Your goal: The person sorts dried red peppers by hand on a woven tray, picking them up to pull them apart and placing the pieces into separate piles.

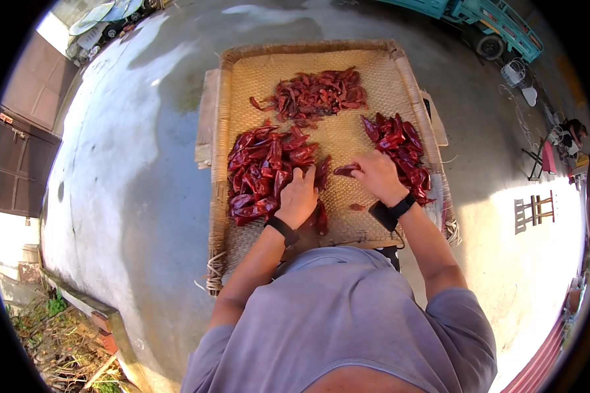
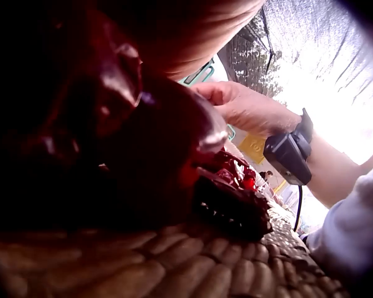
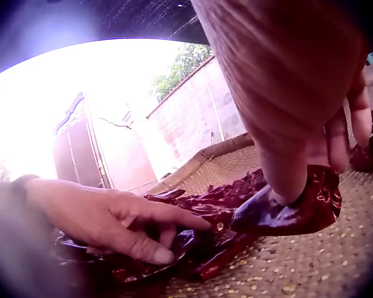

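Note:
Dried red chili peppers lie in three piles on a woven tray point(image 1: 347, 141). At the right pile's inner edge, my right hand point(image 1: 379, 175) pinches a single dried chili pepper point(image 1: 346, 170) between thumb and fingers. That pepper point(image 3: 292, 211) looks dark and glossy in the right wrist view, held low over the weave. My left hand point(image 1: 299, 196) rests on the right side of the large left pile point(image 1: 259, 167). In the right wrist view the left hand point(image 3: 112, 217) has its index finger extended onto the peppers. Peppers close to the lens fill much of the left wrist view in deep shadow.
A far pile point(image 1: 318, 95) of darker, shrivelled peppers and a right pile point(image 1: 403, 147) share the tray. Its raised rim point(image 1: 308, 46) runs around the edge. A teal cart point(image 1: 491, 26) stands beyond on the concrete floor, and a wooden stool point(image 1: 543, 206) off to the right.

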A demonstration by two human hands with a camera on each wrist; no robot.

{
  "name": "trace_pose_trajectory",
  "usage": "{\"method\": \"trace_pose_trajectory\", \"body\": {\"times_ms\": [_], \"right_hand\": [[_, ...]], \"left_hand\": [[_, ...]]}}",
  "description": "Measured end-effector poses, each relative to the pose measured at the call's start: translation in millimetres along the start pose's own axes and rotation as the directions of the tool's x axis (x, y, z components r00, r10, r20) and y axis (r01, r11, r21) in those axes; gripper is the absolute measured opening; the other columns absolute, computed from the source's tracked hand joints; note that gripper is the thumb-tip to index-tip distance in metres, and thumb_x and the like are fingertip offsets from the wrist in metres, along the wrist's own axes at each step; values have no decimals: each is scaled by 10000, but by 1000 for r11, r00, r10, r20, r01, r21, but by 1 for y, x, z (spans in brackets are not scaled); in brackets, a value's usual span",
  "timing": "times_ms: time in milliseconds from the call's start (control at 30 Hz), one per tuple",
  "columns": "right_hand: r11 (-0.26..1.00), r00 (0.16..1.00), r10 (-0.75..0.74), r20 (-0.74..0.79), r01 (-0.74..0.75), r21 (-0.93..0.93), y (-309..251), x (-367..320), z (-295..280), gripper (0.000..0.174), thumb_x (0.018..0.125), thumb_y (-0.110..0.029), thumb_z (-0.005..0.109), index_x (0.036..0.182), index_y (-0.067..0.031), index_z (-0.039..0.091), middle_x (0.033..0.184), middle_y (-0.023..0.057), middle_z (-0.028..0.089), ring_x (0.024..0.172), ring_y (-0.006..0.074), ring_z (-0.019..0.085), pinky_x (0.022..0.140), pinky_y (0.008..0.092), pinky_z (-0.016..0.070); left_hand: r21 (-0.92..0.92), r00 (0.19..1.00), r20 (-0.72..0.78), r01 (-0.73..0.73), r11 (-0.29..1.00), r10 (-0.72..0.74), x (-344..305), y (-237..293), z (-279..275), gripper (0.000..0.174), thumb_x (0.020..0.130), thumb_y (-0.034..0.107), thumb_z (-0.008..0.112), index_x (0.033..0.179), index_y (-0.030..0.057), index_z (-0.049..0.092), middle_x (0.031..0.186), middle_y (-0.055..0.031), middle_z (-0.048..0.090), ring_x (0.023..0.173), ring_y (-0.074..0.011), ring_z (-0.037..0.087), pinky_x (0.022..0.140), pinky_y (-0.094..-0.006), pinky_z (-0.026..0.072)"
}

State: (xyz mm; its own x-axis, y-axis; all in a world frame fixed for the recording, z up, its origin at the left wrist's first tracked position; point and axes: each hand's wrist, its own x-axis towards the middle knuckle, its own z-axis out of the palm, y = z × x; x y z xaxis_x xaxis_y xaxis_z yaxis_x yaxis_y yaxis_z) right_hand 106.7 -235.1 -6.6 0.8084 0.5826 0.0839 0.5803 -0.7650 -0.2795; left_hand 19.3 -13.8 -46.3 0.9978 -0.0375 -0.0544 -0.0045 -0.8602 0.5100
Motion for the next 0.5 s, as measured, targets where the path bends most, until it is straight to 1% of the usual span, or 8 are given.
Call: {"method": "trace_pose_trajectory", "body": {"times_ms": [33, 133, 167, 200, 267, 300, 400, 500], "right_hand": [[998, 995, 47, -91, -51, -41, 4, -1, -8, 173, 803, -190, 719, 949, -113, 668, 874, 103, 670, 893, 318, 620, 799, 452, 514], [927, 948, 296, -113, -314, -207, 21, 0, -16, 226, 814, -196, 716, 1013, -103, 665, 943, 110, 662, 943, 318, 615, 822, 447, 512], [900, 931, 342, -128, -364, -240, 21, -3, -18, 276, 821, -187, 713, 1073, -94, 648, 1027, 123, 642, 1003, 320, 601, 843, 450, 510], [934, 947, 290, -136, -312, -174, 20, -2, -16, 280, 820, -182, 702, 1077, -91, 641, 1050, 120, 638, 1015, 322, 595, 840, 450, 512], [979, 968, 191, -164, -201, -42, 19, -2, -6, 289, 817, -172, 681, 1087, -86, 627, 1095, 112, 629, 1041, 327, 583, 835, 451, 516], [997, 987, 78, -138, -74, 31, 19, -4, 9, 300, 823, -133, 648, 1119, -91, 621, 1124, 107, 617, 1059, 338, 571, 851, 449, 519], [981, 988, -128, -87, 139, 137, -14, 0, 29, 317, 827, -81, 615, 1143, -89, 617, 1161, 104, 601, 1058, 347, 568, 860, 439, 519], [983, 980, -181, -82, 183, 19, -29, 12, 53, 341, 820, -37, 590, 1156, -91, 617, 1161, 104, 595, 1065, 346, 564, 861, 439, 519]], "left_hand": [[19, 1000, -4, 2, 1000, -2, 1, 1, 2, 560, 883, 156, 659, 1401, 72, 464, 1156, -207, 501, 786, -370, 669, 661, -479, 553], [61, 999, 8, 33, 998, -34, 7, 4, 4, 506, 889, 171, 664, 1348, 67, 481, 1149, -227, 508, 776, -396, 672, 660, -490, 557], [63, 997, 33, 60, 996, -63, 9, 6, 5, 491, 893, 176, 666, 1336, 74, 482, 1154, -238, 510, 793, -414, 672, 675, -500, 557], [68, 994, 60, 87, 994, -91, 11, 7, 4, 476, 896, 181, 668, 1324, 81, 484, 1158, -248, 513, 810, -431, 672, 690, -509, 557], [51, 994, 44, 94, 994, -96, 12, 7, 2, 398, 894, 174, 666, 1238, 76, 490, 1146, -252, 518, 809, -443, 670, 687, -519, 556], [43, 994, 39, 96, 994, -97, 12, 8, 2, 360, 893, 170, 665, 1195, 74, 494, 1140, -253, 520, 809, -449, 669, 685, -525, 555], [-1, 993, 20, 115, 993, -115, 12, 10, -3, 314, 866, 132, 663, 1117, 82, 480, 1106, -244, 537, 811, -460, 650, 679, -530, 539], [-101, 996, -64, 61, 993, -68, 7, 6, -6, 315, 849, 111, 650, 1099, 83, 460, 1051, -233, 547, 772, -459, 644, 631, -519, 545]]}}
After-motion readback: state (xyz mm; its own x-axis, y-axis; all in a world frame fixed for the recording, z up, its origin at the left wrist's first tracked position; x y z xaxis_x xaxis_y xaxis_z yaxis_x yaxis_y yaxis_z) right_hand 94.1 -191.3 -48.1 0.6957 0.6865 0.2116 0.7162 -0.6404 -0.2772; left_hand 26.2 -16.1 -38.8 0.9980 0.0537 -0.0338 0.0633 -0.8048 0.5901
